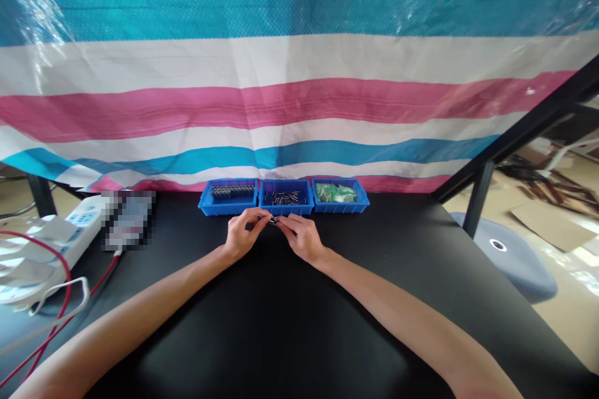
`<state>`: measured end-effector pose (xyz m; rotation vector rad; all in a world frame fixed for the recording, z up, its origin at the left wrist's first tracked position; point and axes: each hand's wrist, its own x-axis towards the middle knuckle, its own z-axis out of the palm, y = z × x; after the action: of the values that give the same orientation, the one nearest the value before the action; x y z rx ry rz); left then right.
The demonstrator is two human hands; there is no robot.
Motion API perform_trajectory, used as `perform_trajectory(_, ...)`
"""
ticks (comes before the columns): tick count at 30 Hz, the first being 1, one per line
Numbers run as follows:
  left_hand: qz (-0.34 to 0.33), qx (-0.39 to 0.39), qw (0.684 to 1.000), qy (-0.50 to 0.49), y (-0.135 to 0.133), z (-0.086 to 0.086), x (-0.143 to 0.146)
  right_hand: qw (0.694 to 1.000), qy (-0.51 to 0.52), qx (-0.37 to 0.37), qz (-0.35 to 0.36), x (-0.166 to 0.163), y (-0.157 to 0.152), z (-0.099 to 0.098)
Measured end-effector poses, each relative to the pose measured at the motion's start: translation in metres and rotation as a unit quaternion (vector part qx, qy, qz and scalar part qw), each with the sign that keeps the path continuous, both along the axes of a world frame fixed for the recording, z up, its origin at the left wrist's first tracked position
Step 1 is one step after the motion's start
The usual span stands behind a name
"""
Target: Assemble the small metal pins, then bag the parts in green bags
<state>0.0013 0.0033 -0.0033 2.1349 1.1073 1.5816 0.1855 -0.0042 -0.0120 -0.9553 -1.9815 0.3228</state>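
Note:
My left hand [242, 234] and my right hand [303, 237] meet over the black table, just in front of the blue bins. Both are closed in a pinch, fingertips nearly touching. Between them is a small dark, shiny part [272, 220], too small to name and partly hidden by the fingers. Right behind the hands stands the middle blue bin [286, 209], holding loose, thin metal pieces [285, 197]. In the left blue bin [228, 208], small metal cylindrical pieces [233, 191] sit in rows. Green and whitish pieces [336, 192] lie in the right blue bin [340, 207].
A white power strip [84, 218] with plugs, a blurred-out device [131, 219] and red and white cables [70, 274] occupy the left side. A striped plastic sheet [290, 100] hangs behind the black table [281, 324]. Beyond the right edge is a grey stool [515, 259].

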Motion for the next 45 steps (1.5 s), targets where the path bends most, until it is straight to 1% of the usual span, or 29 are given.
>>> perform_trajectory(7,0.0,0.001,1.0,0.005,-0.0003,0.001,0.0001,1.0,-0.006,0.006,0.015,0.0005,0.0006,-0.001)
perform_trajectory(16,-0.005,-0.005,1.0,0.002,-0.0007,0.0019,-0.0001,1.0,-0.008,0.004,0.008,0.0002,-0.0006,-0.0004)
perform_trajectory(26,-0.006,0.005,1.0,0.028,-0.0009,0.0041,-0.0005,1.0,-0.004,0.002,-0.005,-0.0006,-0.001,-0.0006)
perform_trajectory(45,0.0,0.011,1.0,0.029,0.0004,0.0022,0.0001,1.0,0.0,-0.012,0.001,-0.0013,-0.0009,-0.0005)
